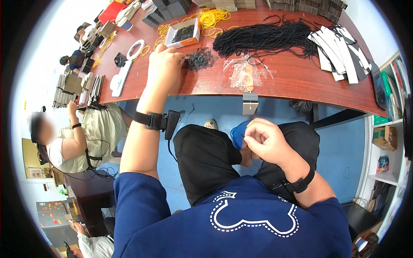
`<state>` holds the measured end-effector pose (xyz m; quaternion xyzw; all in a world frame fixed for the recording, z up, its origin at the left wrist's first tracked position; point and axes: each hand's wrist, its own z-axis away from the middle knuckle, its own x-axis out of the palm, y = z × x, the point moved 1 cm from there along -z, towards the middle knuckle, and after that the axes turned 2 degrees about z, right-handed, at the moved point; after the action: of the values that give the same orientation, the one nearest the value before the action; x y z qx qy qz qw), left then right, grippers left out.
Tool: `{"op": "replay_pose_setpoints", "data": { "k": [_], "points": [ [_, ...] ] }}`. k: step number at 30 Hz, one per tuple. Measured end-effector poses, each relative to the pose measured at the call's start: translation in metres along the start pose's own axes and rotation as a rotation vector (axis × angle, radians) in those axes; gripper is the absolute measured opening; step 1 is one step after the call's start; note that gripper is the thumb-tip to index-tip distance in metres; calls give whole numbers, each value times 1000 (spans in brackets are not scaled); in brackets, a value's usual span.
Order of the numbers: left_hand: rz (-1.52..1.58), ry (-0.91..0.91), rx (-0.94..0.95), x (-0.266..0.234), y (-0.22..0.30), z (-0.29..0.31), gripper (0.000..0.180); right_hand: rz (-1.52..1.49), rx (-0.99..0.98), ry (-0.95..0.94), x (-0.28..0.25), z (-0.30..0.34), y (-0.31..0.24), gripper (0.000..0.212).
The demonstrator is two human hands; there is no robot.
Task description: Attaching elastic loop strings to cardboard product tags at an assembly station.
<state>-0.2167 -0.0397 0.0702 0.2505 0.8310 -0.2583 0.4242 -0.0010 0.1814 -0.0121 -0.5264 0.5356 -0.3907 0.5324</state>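
Observation:
My left hand (pixel 164 64) is reached out over the red-brown table, its fingers curled and partly turned from sight. It is beside a loose tangle of thin black pieces (pixel 200 59), the fingertips at the tangle's left edge; whether they pinch a piece cannot be made out. Beyond it, a white and orange box (pixel 192 39) holds more small black pieces. Above my lap, my right hand (pixel 267 141) is closed, thumb and forefinger together; anything in them is too small to name. A small grey box or stack (pixel 250 104) juts from the table's near edge, in front of my right hand.
Crumpled clear plastic (pixel 243 76), a thick bundle of black cords (pixel 262 38) and white strips (pixel 342 53) lie along the table. Yellow bands (pixel 213 18) lie behind the box, and a white ring-shaped item (pixel 136 50) to the left. Shelves (pixel 389 165) stand right; a co-worker (pixel 81 142) sits left.

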Motion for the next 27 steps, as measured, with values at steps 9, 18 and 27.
{"op": "replay_pose_setpoints", "data": {
  "k": [9, 18, 27],
  "points": [
    [-55, -190, 1, 7, -3, -1, 11, -99, 38, 37, -10, 3, 9, 5],
    [530, 33, -414, -20, 12, 3, 14, -523, 95, 121, -9, 4, -14, 2],
    [1806, -260, -692, -52, 164, 73, 23, -360, 23, 341, 7, 10, -35, 4]
  ]
}}
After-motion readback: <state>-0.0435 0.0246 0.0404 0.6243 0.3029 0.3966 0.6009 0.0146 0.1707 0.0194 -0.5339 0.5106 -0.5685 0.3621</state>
